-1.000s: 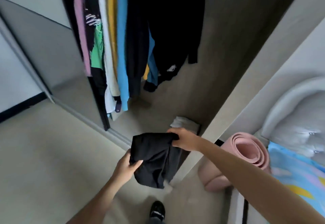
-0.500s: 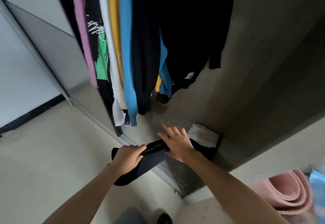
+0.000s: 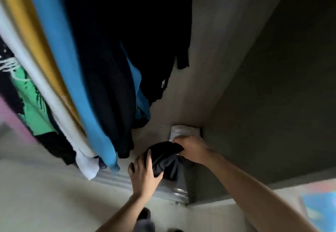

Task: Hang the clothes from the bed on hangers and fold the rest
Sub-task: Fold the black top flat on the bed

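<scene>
Grey wardrobe: open, its bare side panel and floor in shadow.
Hanging clothes: a packed row on the left. From the back it runs two black pieces, a blue top, a yellow one, a white one, a green-and-black printed shirt and a pink one.
Pale floor: outside the wardrobe, below the hems.
Folded black garment: a thick bundle held low over the wardrobe floor near the right corner, just past the door track.
Right hand: fingers curled over the bundle's far edge, knuckles against the white cloth.
Left hand: grips the bundle's near edge, thumb laid on top, fingers wrapped beneath.
Folded white cloth: lies in the back right corner of the wardrobe floor, touching the black bundle.
Metal door track: ribbed, runs along the threshold under the left hand.
Writing: a small white logo on the hanging black top and white lettering on the printed shirt, both too blurred to read.
</scene>
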A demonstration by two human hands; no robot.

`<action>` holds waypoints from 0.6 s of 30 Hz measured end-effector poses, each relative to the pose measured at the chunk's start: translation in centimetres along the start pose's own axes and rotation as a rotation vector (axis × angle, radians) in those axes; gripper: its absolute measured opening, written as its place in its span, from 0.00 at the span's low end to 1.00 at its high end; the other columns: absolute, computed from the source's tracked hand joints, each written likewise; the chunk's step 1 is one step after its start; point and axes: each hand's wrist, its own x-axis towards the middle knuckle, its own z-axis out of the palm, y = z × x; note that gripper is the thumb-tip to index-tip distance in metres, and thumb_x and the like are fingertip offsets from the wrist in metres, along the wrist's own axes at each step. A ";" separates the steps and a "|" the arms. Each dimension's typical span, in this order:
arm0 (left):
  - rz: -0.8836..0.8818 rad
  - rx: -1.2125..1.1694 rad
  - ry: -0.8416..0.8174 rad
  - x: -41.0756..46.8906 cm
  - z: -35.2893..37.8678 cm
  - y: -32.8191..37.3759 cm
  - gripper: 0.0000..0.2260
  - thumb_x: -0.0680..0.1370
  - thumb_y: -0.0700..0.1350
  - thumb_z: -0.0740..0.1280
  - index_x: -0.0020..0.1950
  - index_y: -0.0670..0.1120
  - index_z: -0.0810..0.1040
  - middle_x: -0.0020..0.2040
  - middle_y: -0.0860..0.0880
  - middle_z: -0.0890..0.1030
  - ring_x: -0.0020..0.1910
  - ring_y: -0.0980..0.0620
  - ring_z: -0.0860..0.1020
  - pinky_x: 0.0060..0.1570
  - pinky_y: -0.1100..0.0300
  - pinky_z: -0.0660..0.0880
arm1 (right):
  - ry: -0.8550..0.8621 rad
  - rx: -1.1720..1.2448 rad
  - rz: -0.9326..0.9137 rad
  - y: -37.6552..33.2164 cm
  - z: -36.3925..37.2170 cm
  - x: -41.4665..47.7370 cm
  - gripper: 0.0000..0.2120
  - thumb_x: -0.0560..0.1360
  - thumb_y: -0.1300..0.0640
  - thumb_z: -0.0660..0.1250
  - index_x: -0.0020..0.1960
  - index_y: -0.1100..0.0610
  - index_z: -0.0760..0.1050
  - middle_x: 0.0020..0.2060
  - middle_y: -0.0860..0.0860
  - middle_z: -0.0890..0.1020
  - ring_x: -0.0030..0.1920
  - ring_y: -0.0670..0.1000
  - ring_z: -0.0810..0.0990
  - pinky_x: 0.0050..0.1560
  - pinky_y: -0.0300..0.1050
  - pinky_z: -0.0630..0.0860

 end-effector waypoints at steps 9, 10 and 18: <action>0.319 -0.132 -0.028 6.4 -0.1 -1.2 0.28 0.45 0.42 0.82 0.43 0.42 0.82 0.33 0.48 0.79 0.29 0.49 0.80 0.26 0.66 0.73 | 0.140 -0.402 0.220 1.0 -3.1 -2.4 0.23 0.54 0.54 0.79 0.48 0.52 0.81 0.43 0.48 0.83 0.46 0.52 0.81 0.38 0.39 0.76; 0.379 -0.115 -0.046 6.7 -0.2 -1.5 0.28 0.44 0.43 0.82 0.43 0.43 0.83 0.33 0.50 0.80 0.29 0.51 0.79 0.25 0.67 0.72 | 0.163 -0.447 0.231 1.2 -2.7 -2.9 0.25 0.44 0.54 0.81 0.40 0.53 0.82 0.35 0.48 0.82 0.38 0.51 0.81 0.34 0.37 0.75; 0.518 -0.060 -0.188 8.0 1.6 -3.1 0.29 0.42 0.46 0.83 0.43 0.46 0.84 0.32 0.52 0.80 0.29 0.54 0.80 0.22 0.69 0.71 | 0.113 -0.261 0.431 2.2 5.2 -3.4 0.28 0.31 0.53 0.79 0.30 0.58 0.77 0.26 0.50 0.78 0.28 0.50 0.79 0.26 0.34 0.72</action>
